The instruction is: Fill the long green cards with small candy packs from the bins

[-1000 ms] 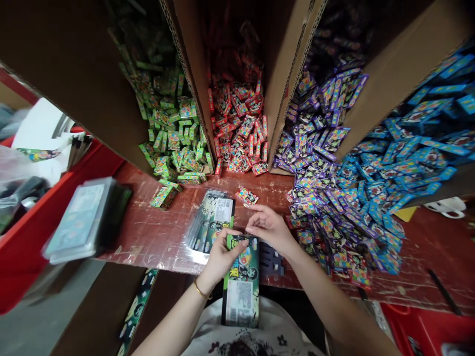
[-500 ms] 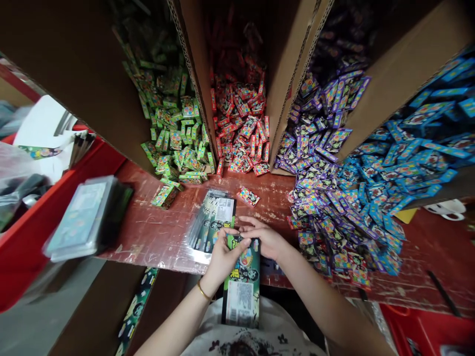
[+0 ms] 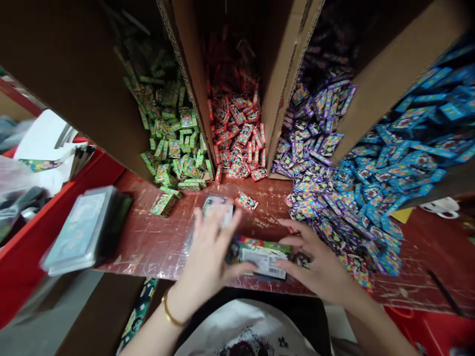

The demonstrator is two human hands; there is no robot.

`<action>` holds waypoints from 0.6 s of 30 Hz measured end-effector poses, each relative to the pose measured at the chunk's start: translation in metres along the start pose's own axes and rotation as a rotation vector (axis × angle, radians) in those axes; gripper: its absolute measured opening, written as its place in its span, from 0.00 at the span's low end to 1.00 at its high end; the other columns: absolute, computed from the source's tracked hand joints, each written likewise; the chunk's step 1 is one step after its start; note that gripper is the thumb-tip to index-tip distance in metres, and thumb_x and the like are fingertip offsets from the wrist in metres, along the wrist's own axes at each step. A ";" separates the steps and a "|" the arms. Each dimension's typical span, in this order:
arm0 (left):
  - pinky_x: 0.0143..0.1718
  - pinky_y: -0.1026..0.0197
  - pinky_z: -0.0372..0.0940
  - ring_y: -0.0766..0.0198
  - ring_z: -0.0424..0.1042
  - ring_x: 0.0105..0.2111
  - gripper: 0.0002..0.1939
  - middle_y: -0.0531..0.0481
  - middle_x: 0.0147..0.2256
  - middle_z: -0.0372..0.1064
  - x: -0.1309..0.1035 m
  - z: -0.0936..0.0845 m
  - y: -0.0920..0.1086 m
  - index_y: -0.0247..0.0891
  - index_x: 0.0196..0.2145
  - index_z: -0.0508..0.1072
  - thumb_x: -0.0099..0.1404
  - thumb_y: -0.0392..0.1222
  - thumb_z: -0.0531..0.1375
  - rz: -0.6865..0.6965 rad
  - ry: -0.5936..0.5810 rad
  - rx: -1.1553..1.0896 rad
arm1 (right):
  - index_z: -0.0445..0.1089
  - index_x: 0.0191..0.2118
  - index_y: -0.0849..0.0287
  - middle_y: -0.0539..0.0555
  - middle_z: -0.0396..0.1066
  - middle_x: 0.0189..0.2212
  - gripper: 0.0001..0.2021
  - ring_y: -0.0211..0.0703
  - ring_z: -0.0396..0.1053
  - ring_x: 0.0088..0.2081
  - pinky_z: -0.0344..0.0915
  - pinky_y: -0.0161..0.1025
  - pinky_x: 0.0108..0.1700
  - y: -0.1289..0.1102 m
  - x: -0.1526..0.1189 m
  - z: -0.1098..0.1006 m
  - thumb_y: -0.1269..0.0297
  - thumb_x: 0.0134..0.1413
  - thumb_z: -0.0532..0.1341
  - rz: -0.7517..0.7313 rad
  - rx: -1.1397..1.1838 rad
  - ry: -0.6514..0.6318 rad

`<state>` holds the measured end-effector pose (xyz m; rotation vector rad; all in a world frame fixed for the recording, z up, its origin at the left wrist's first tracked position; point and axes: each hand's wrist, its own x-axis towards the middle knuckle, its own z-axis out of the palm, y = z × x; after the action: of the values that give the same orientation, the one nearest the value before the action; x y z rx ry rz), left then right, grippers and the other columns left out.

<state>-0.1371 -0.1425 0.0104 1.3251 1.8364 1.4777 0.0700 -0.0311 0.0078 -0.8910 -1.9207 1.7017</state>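
A printed cardboard box (image 3: pixel 264 263) with a white barcode label lies crosswise by the table's front edge. My right hand (image 3: pixel 321 259) holds its right end, thumb on the near side and fingers on the far side. Spread and blurred, my left hand (image 3: pixel 208 247) reaches over a stack of flat printed packs in clear plastic (image 3: pixel 218 203), largely covering it. The left thumb lies at the box's left part; whether it presses there I cannot tell. A small red candy packet (image 3: pixel 247 201) rests just beyond the hands.
Cardboard compartments hold heaps of small green packets (image 3: pixel 178 153), red packets (image 3: pixel 239 133), purple packets (image 3: pixel 315 180) and blue packets (image 3: pixel 393 163). Purple and blue ones spill over the right side of the table. Clear plastic cases (image 3: pixel 79 227) are stacked at left beside a red bin (image 3: pixel 22 237).
The printed box has turned from lengthwise to crosswise. My hands, together at its far end before, have parted: the left has spread over the plastic packs, the right has moved to the box's right end.
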 end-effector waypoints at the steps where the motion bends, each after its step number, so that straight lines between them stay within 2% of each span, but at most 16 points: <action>1: 0.54 0.42 0.54 0.40 0.63 0.51 0.33 0.43 0.46 0.70 -0.003 0.003 0.009 0.45 0.44 0.73 0.37 0.46 0.73 -0.019 -0.200 -0.020 | 0.59 0.53 0.48 0.51 0.74 0.32 0.33 0.43 0.72 0.30 0.67 0.38 0.32 -0.010 0.003 -0.003 0.69 0.40 0.69 -0.017 0.031 -0.014; 2: 0.51 0.45 0.59 0.44 0.70 0.44 0.26 0.44 0.39 0.73 -0.008 0.009 0.014 0.45 0.41 0.74 0.42 0.46 0.71 -0.061 -0.363 -0.041 | 0.60 0.52 0.49 0.50 0.74 0.29 0.32 0.41 0.71 0.27 0.67 0.37 0.29 -0.017 0.008 -0.005 0.68 0.39 0.69 -0.022 0.082 -0.039; 3: 0.46 0.48 0.63 0.48 0.73 0.36 0.19 0.46 0.33 0.74 -0.013 0.016 0.015 0.45 0.39 0.74 0.48 0.46 0.69 -0.106 -0.444 -0.069 | 0.61 0.51 0.50 0.48 0.73 0.26 0.29 0.40 0.69 0.25 0.65 0.35 0.27 -0.020 0.016 -0.006 0.67 0.40 0.69 -0.011 0.143 -0.062; 4: 0.41 0.51 0.66 0.52 0.73 0.31 0.16 0.48 0.29 0.73 -0.019 0.026 0.012 0.45 0.40 0.73 0.52 0.46 0.66 -0.146 -0.443 -0.108 | 0.62 0.50 0.52 0.48 0.72 0.24 0.27 0.38 0.68 0.23 0.64 0.34 0.25 -0.019 0.024 -0.006 0.65 0.42 0.68 0.015 0.209 -0.077; 7: 0.40 0.55 0.67 0.55 0.73 0.35 0.30 0.48 0.34 0.72 -0.035 0.053 -0.012 0.44 0.54 0.61 0.55 0.41 0.65 -0.212 -0.235 -0.281 | 0.66 0.43 0.57 0.47 0.70 0.23 0.20 0.35 0.67 0.21 0.64 0.33 0.24 0.002 0.048 -0.001 0.61 0.42 0.68 0.171 0.380 -0.093; 9: 0.44 0.56 0.65 0.55 0.71 0.41 0.31 0.46 0.41 0.70 -0.042 0.064 -0.029 0.45 0.55 0.58 0.56 0.39 0.64 -0.200 -0.153 -0.311 | 0.65 0.41 0.59 0.47 0.70 0.23 0.21 0.35 0.68 0.20 0.65 0.34 0.24 0.022 0.054 0.006 0.59 0.40 0.69 0.227 0.431 -0.045; 11: 0.46 0.57 0.63 0.56 0.69 0.44 0.24 0.46 0.45 0.67 -0.045 0.067 -0.041 0.45 0.51 0.61 0.58 0.39 0.62 -0.189 -0.106 -0.288 | 0.63 0.43 0.58 0.47 0.69 0.24 0.22 0.38 0.70 0.21 0.68 0.36 0.26 0.040 0.050 0.018 0.59 0.41 0.68 0.124 0.403 0.152; 13: 0.43 0.59 0.64 0.59 0.68 0.42 0.18 0.48 0.42 0.67 -0.045 0.064 -0.048 0.44 0.47 0.63 0.59 0.40 0.61 -0.220 -0.067 -0.291 | 0.60 0.47 0.55 0.48 0.70 0.27 0.22 0.42 0.73 0.28 0.70 0.40 0.33 0.054 0.036 0.035 0.62 0.46 0.66 -0.076 0.321 0.430; 14: 0.40 0.61 0.64 0.60 0.68 0.39 0.16 0.49 0.39 0.67 -0.044 0.062 -0.051 0.44 0.45 0.62 0.60 0.41 0.61 -0.248 -0.052 -0.305 | 0.59 0.48 0.54 0.50 0.71 0.30 0.22 0.43 0.73 0.32 0.70 0.42 0.37 0.060 0.028 0.045 0.63 0.48 0.65 -0.162 0.280 0.526; 16: 0.35 0.63 0.63 0.62 0.67 0.34 0.14 0.52 0.33 0.65 -0.042 0.058 -0.055 0.43 0.42 0.62 0.60 0.42 0.61 -0.298 -0.031 -0.324 | 0.58 0.49 0.53 0.54 0.71 0.36 0.20 0.45 0.72 0.39 0.70 0.45 0.43 0.070 0.013 0.065 0.66 0.51 0.63 -0.255 0.228 0.571; 18: 0.35 0.64 0.62 0.63 0.66 0.33 0.11 0.53 0.32 0.63 -0.040 0.055 -0.059 0.42 0.39 0.63 0.60 0.43 0.60 -0.311 0.003 -0.310 | 0.57 0.50 0.53 0.59 0.70 0.43 0.19 0.47 0.71 0.44 0.69 0.47 0.45 0.078 0.003 0.081 0.67 0.54 0.61 -0.283 0.227 0.519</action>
<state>-0.0992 -0.1479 -0.0711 0.8486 1.6422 1.5161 0.0264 -0.0831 -0.0819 -0.8260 -1.4016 1.3264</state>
